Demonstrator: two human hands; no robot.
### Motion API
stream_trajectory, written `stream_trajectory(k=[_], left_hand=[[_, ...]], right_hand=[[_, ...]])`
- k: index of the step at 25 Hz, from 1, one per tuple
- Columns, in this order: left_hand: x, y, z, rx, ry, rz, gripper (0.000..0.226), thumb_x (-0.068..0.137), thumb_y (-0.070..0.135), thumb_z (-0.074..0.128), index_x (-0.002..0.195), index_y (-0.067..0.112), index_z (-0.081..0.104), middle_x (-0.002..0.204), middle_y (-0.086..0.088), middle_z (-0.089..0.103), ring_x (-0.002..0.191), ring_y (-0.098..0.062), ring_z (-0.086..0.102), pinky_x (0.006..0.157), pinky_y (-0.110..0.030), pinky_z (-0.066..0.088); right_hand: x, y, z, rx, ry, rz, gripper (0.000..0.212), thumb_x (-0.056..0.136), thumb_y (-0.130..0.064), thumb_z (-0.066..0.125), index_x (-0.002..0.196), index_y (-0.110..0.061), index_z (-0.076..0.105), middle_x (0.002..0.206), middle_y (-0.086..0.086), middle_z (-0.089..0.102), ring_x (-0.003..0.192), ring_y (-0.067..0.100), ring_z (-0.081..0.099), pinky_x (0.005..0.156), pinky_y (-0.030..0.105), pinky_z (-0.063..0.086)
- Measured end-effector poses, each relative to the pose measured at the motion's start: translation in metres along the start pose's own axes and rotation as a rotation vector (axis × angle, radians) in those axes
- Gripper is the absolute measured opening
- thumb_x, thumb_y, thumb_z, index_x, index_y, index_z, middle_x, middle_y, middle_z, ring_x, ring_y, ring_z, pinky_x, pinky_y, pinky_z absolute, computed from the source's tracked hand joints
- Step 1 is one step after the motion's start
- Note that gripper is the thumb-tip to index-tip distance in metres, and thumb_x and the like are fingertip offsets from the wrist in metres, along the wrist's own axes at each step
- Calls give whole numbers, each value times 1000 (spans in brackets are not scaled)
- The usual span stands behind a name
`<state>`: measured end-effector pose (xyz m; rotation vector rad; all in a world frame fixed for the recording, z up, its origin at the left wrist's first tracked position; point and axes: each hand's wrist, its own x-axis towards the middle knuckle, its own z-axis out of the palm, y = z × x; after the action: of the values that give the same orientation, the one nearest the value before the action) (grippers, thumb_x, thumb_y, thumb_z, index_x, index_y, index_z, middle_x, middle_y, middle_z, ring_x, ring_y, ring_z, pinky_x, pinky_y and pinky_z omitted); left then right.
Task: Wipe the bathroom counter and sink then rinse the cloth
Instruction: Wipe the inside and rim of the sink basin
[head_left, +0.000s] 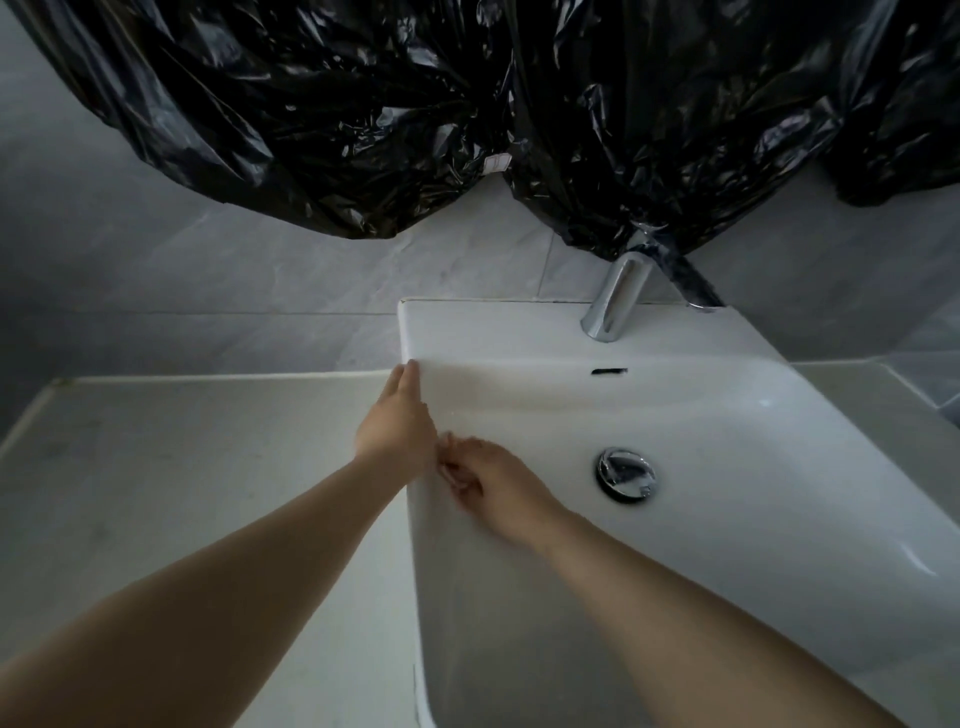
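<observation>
Cloth not plainly seen; perhaps bunched under right hand (485, 480), curled and blurred against the inner left wall of the white sink (727, 441), so grip impossible to tell. Left hand (397, 421) flat, fingers straight, resting on the sink's left rim. Basin glossy, no water from faucet (615, 296). Counter (182, 467) pale, faintly smudged. Probably mid-wipe at the sink; rinsing yet to do. Black plastic (363, 104) overhead.
</observation>
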<state>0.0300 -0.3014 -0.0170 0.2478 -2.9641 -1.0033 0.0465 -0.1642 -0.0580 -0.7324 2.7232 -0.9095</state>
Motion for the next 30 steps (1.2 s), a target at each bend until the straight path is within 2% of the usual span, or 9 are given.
stream_trajectory(k=[2, 4, 7, 10, 13, 18, 23, 27, 30], left_hand=[[-21, 1, 1, 121, 8, 18, 59, 93, 4, 32, 148, 14, 14, 158, 1, 7, 142, -20, 15, 111, -35, 21], [-38, 5, 4, 316, 25, 124, 59, 91, 3, 32, 147, 15, 16, 158, 0, 5, 144, -18, -2, 116, -36, 6], [-56, 18, 11, 410, 118, 374, 46, 93, 12, 37, 138, 21, 40, 152, 1, 28, 143, -19, 9, 114, -35, 8], [-60, 42, 17, 211, 96, 373, 30, 91, 17, 45, 114, 22, 63, 125, -3, 55, 120, -23, 46, 97, -31, 38], [-61, 75, 22, 62, -9, 197, 24, 90, 15, 46, 99, 19, 68, 102, -3, 62, 95, -22, 61, 78, -25, 45], [-52, 147, 21, -468, -24, -93, 23, 90, 10, 50, 72, 20, 63, 71, -3, 61, 47, -5, 58, 46, -16, 45], [-25, 216, -7, -1046, 96, -227, 13, 92, 12, 51, 82, 12, 59, 75, -5, 60, 64, -14, 59, 56, -23, 46], [-8, 242, -19, -1224, 63, -267, 17, 94, 6, 45, 81, 3, 57, 73, -10, 64, 66, -17, 63, 44, -18, 50], [5, 257, -31, -1348, 66, -269, 22, 96, 3, 39, 80, 2, 55, 65, -10, 66, 70, -19, 61, 42, -19, 51]], right_hand=[[-22, -5, -15, 9, -57, 22, 14, 89, -14, 57, 85, -14, 70, 80, -3, 66, 74, 2, 58, 69, 16, 43], [-44, -5, -34, -29, -146, 161, 24, 78, -1, 55, 74, -19, 71, 83, -3, 73, 74, 6, 67, 64, 15, 46], [-72, 4, -62, 184, -26, 356, 26, 78, 0, 48, 85, -21, 61, 71, 0, 71, 63, 20, 70, 65, 24, 54], [-91, 17, -91, 346, 147, 440, 16, 89, -13, 54, 103, -16, 45, 65, -3, 62, 49, 9, 58, 45, 12, 44], [-104, 34, -126, 468, 352, 478, 12, 90, -15, 55, 94, -13, 44, 66, 0, 58, 42, 8, 52, 33, 10, 34], [-102, 57, -175, 684, 460, 486, 18, 89, -23, 58, 77, -20, 45, 75, 7, 67, 53, 16, 62, 37, 16, 38], [-86, 70, -209, 784, 388, 436, 21, 90, -23, 59, 79, -20, 41, 72, 11, 69, 41, 15, 60, 36, 11, 25], [-65, 81, -214, 735, 335, 396, 18, 88, -33, 59, 83, -21, 48, 85, 12, 73, 61, 29, 65, 39, 17, 31], [-54, 86, -214, 765, 257, 390, 16, 90, -32, 56, 85, -21, 45, 60, -1, 70, 55, 25, 57, 37, 11, 24]])
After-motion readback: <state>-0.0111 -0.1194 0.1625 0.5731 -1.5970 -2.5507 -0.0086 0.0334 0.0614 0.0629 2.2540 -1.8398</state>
